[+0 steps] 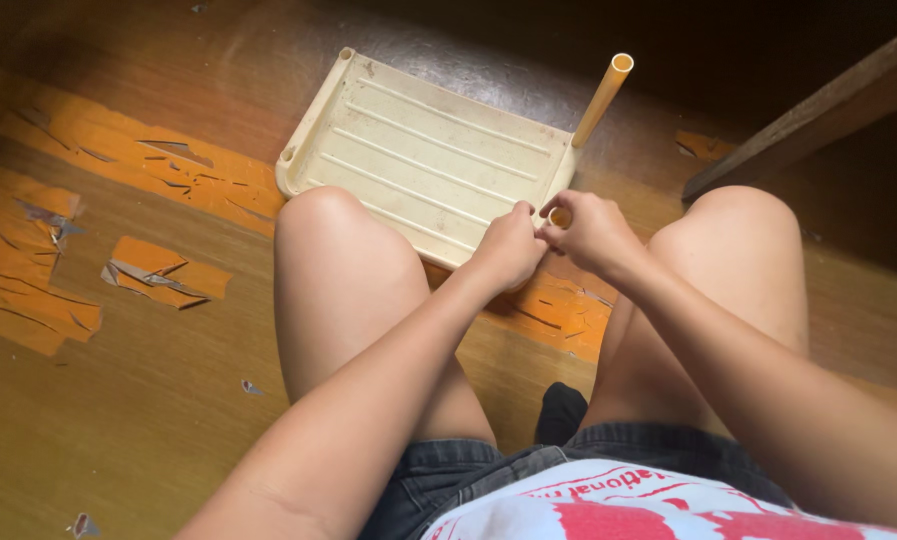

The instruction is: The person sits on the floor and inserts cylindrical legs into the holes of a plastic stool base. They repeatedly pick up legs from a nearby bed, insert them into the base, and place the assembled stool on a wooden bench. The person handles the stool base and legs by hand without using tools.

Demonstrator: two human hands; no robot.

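- The person is sitting with bare knees apart, and a cream plastic shelf panel (423, 160) is lying flat on the worn wooden floor (118, 400) just beyond the knees.
- The panel's long axis is running from upper left to lower right, so its near right corner is sitting directly under both hands.
- One cream tube leg (602, 98) is standing up from that right end, tilting up and to the right, away from the hands.
- The left hand (508, 245) is pinching at the panel's near edge, fingers curled in; whether it is actually gripping the edge or only pressing on it I cannot tell.
- The right hand (590, 230) is closing its fingertips around a small pale ring-shaped opening (552, 214), which looks like a tube end or socket at the corner; the fingers are hiding most of it.
- The two hands are touching each other at the fingertips, with the right one lying nearer the standing leg and the left one nearer the panel's ribbed middle.
- Patches of peeling orange covering (158, 270) are lying on the floor to the left, well apart from the hands.
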